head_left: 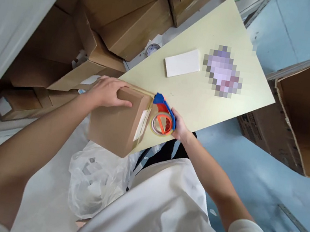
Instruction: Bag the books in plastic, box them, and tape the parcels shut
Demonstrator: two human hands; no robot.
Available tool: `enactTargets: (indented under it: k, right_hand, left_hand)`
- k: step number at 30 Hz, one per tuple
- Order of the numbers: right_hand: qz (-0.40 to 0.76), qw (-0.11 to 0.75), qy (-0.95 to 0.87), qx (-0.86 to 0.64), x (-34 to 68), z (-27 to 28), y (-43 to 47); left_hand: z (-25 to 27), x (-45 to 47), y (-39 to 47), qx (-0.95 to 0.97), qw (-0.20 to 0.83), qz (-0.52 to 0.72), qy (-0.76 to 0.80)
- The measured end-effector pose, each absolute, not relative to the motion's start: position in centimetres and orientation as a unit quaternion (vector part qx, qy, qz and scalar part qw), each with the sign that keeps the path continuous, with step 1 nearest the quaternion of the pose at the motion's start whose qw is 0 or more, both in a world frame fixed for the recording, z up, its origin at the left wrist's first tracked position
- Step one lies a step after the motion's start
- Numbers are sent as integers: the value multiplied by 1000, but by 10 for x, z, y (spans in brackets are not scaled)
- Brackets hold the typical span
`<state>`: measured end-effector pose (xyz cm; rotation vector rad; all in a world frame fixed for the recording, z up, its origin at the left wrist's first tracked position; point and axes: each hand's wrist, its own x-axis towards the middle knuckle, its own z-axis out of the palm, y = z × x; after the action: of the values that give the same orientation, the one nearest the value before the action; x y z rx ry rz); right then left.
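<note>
A brown cardboard box (113, 122) stands at the near left edge of the pale yellow tabletop (218, 31), with a white label (141, 125) on its right side. My left hand (108, 91) rests over the box's top far corner, thumb and fingers apart, steadying it. In my right hand (179, 125) is a blue and red tape dispenser (164, 111) with an orange hub and a roll of tape. Its blue head is beside the box's right far edge; whether it touches the cardboard I cannot tell. My right fingers are wrapped round the dispenser's blue back and partly hidden.
A white flat packet (182, 63) and a pixelated item (223, 71) lie on the tabletop. Open cartons (94, 49) crowd the left. A tape roll (152, 49) sits behind the table. Below hangs a white plastic bag (98, 182); a large open carton (307, 119) stands right.
</note>
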<state>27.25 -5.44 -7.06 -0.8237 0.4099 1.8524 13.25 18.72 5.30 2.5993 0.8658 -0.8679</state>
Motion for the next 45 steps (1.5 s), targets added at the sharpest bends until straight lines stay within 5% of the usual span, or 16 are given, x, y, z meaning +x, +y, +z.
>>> enactTargets:
  k: [4, 8, 12, 20, 34, 42, 45]
  right_hand:
    - [777, 485, 16, -401, 314, -79, 18]
    - [726, 473, -89, -491, 336, -82, 55]
    - [631, 502, -201, -556, 345, -73, 52]
    - [657, 419, -305, -548, 349, -61, 27]
    - [688, 405, -224, -559, 273, -54, -218]
    - [586, 454, -221, -634, 286, -45, -96]
    - [609, 457, -268, -590, 325, -44, -27]
  left_hand:
    - [54, 126, 189, 851, 111, -252, 446]
    - [54, 137, 168, 889, 113, -185, 403]
    - [51, 151, 154, 901, 126, -207, 359]
    - [49, 157, 153, 890, 128, -199, 390]
    - [37, 149, 154, 898, 102, -174, 392]
    - [41, 84, 161, 784, 116, -197, 577]
    - [54, 66, 139, 812, 157, -159, 539]
